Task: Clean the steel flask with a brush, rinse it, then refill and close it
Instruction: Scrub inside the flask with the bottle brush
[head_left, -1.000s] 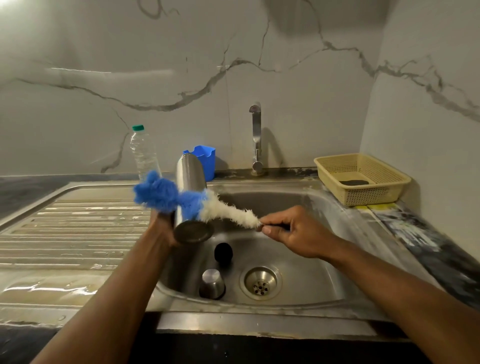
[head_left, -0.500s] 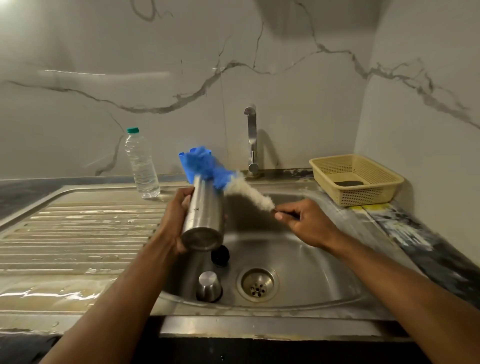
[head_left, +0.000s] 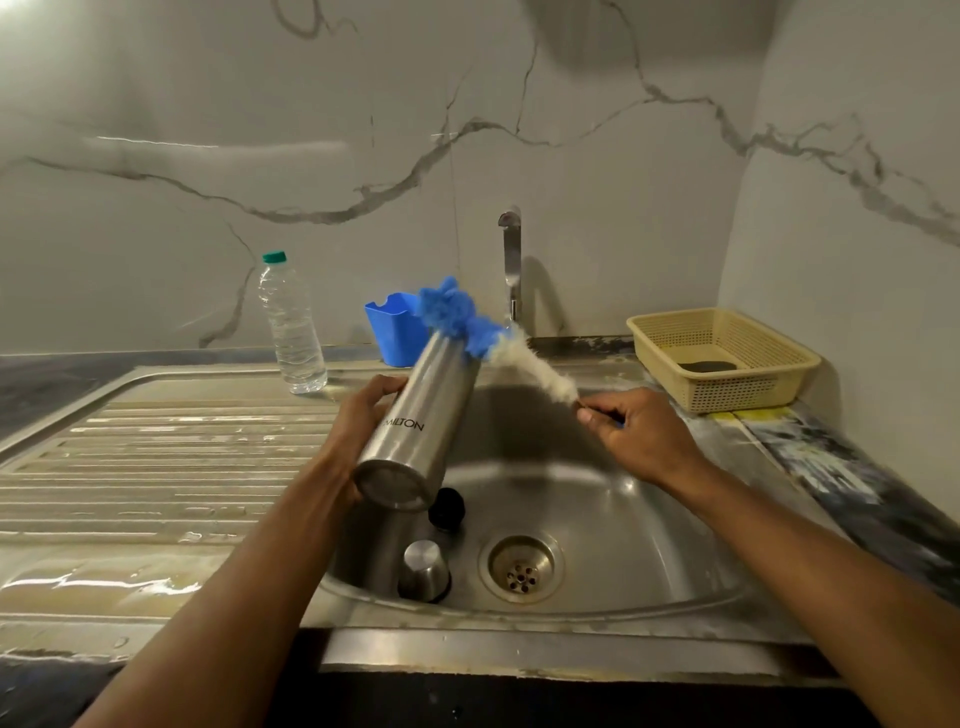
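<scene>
Steel flask (head_left: 415, 421) tilted in L hand (head_left: 363, 415) grip, R hand (head_left: 639, 431) pinching brush (head_left: 498, 348) at mouth.

The room is a bit dim and the light looks soft and grey. A bright streak shines on the wall (head_left: 218, 148) up on the left. Wet shiny spots glare on the sink's draining board (head_left: 98, 582). The tap (head_left: 511, 260) throws a dark shadow behind it. The brush (head_left: 498, 348) looks blurry. Straight lines bend near the picture's edges.
</scene>
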